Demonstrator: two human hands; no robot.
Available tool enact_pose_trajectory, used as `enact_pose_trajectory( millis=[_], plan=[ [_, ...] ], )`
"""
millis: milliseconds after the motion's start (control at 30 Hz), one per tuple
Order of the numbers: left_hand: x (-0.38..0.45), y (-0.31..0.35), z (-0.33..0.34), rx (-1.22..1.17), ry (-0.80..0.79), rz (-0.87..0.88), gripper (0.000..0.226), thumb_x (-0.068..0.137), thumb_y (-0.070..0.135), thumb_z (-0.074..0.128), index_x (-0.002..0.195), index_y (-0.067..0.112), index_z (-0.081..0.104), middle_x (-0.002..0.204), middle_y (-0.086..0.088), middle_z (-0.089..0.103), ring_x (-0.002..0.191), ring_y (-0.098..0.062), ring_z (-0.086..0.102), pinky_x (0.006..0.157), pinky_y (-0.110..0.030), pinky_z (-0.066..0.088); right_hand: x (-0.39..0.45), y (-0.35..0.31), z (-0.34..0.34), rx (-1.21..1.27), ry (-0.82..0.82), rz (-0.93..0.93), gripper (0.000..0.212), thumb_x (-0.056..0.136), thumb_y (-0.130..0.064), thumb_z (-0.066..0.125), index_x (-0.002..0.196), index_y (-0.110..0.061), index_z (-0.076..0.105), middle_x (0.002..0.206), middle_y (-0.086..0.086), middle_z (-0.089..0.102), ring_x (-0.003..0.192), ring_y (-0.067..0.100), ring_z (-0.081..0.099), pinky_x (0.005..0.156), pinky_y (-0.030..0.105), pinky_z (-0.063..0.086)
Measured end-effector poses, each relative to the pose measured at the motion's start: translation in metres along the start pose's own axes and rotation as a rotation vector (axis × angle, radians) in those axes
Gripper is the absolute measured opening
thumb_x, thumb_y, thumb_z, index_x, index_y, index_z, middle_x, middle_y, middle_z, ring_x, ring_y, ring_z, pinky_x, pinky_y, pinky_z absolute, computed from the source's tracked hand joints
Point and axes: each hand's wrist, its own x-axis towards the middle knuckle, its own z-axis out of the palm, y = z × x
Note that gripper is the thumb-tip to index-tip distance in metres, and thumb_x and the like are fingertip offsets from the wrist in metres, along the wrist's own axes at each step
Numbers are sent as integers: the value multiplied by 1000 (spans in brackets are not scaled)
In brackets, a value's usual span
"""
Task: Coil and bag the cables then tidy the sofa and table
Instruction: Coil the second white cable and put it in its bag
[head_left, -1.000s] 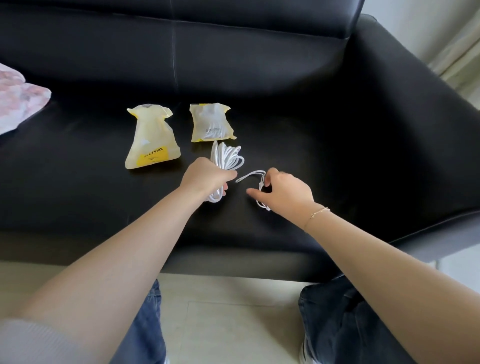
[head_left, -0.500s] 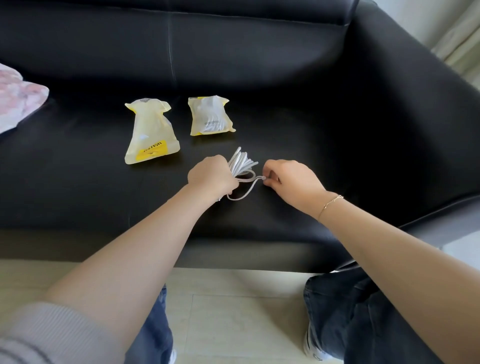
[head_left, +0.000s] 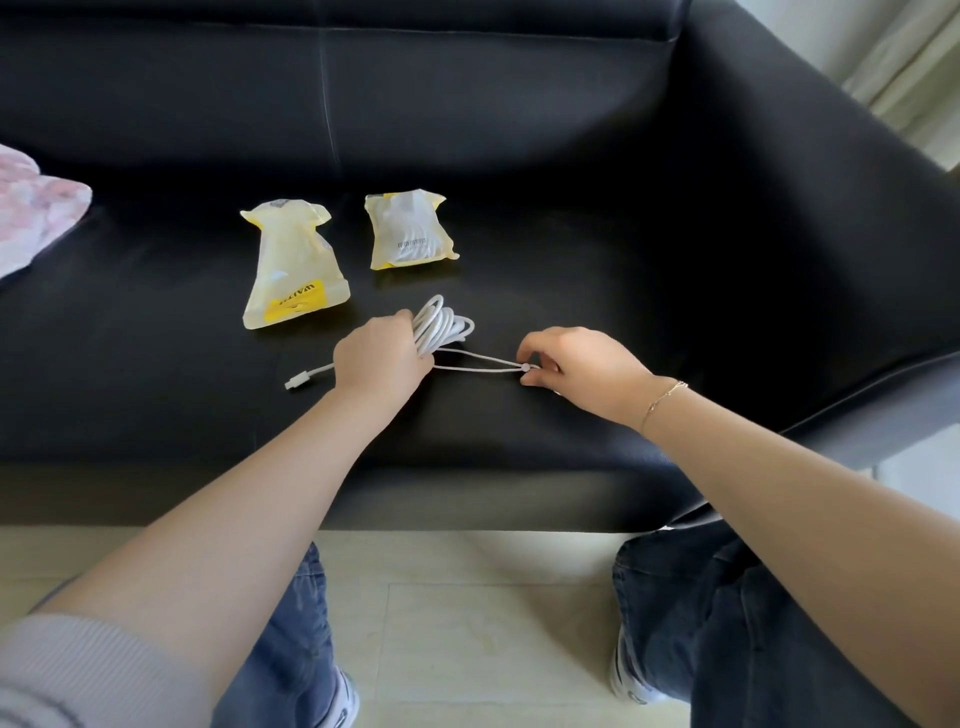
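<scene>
Since half a second ago, our right hand (head_left: 576, 364) has drawn away from the left, stretching a thin loop of the white cable (head_left: 441, 325) out taut between them, and a connector end (head_left: 297, 383) now lies in view on the seat to the left of our left hand (head_left: 382, 358).

Our left hand is curled round the coiled bundle of the cable, which sits on the black sofa (head_left: 623, 260) seat just in front of the bags. Our right hand pinches the far tip of the loop between thumb and fingertips.

Two pale bags with yellow trim lie side by side behind the coil. In the shorter bag (head_left: 410, 228) we can make out a white bundle and a line of grey print too small to read. The taller bag (head_left: 291, 270) carries a yellow label with dark upside-down lettering that we cannot read; its contents are hidden. A pink patterned cloth (head_left: 36, 208) lies at the left edge.
</scene>
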Motion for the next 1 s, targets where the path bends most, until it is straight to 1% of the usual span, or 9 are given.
enact_pose_trajectory(
  millis=[167, 267, 367, 433, 500, 567, 733, 900, 1000],
  plan=[
    [-1, 0, 1, 20, 0, -1, 23, 92, 29, 61, 110, 14, 55, 85, -2, 55, 75, -23, 53, 64, -33, 41, 0, -6, 4, -61, 87, -5, 17, 96, -36, 55, 98, -20, 61, 91, -10, 51, 81, 14, 51, 64, 26, 32],
    [-1, -2, 0, 87, 20, -10, 25, 93, 26, 62, 112, 13, 54, 92, -5, 60, 79, -24, 57, 62, -33, 39, -1, -7, 3, -49, 96, -18, 16, 95, -35, 57, 93, -21, 63, 89, -10, 53, 78, 12, 52, 61, 26, 33],
    [2, -7, -1, 146, 27, -39, 27, 93, 25, 63, 114, 12, 52, 98, -7, 62, 78, -24, 55, 61, -34, 36, -5, -5, 5, -40, 97, -24, 13, 93, -33, 59, 89, -21, 62, 86, -12, 52, 76, 11, 50, 55, 21, 31],
    [4, -11, -1, 164, 31, -57, 26, 93, 23, 63, 114, 11, 52, 94, -6, 59, 82, -26, 60, 61, -33, 36, -7, -3, 5, -31, 102, -22, 13, 92, -33, 60, 88, -21, 63, 85, -12, 52, 75, 10, 50, 54, 16, 28],
    [5, -13, -1, 177, 33, -71, 26, 93, 22, 63, 114, 11, 52, 88, -5, 53, 83, -27, 61, 61, -33, 36, -9, -1, 4, -30, 111, -23, 13, 91, -32, 60, 88, -21, 64, 84, -13, 52, 74, 8, 49, 54, 14, 27],
    [5, -14, -2, 183, 33, -82, 26, 93, 22, 63, 114, 10, 52, 87, -5, 52, 83, -27, 61, 61, -33, 36, -12, 0, 3, -33, 124, -28, 12, 90, -31, 61, 88, -20, 65, 83, -14, 52, 73, 7, 49, 55, 13, 27],
    [5, -13, -2, 195, 32, -96, 28, 94, 22, 62, 116, 10, 51, 99, -9, 62, 87, -29, 63, 62, -34, 37, -19, 1, 0, -20, 154, -47, 10, 87, -28, 63, 82, -19, 64, 78, -13, 51, 69, 9, 50, 55, 15, 30],
    [6, -12, -1, 184, 26, -111, 30, 94, 23, 63, 118, 10, 51, 102, -9, 63, 90, -29, 63, 63, -34, 38, -23, 4, -3, -6, 167, -11, 10, 85, -29, 63, 81, -20, 65, 76, -13, 52, 69, 8, 50, 55, 18, 33],
    [6, -13, -4, 169, 25, -110, 27, 94, 23, 62, 115, 10, 53, 97, -9, 62, 85, -27, 61, 63, -34, 38, -22, 1, -3, 16, 167, 4, 11, 89, -27, 60, 87, -19, 68, 82, -10, 57, 72, 12, 54, 59, 25, 40]
  ],
)
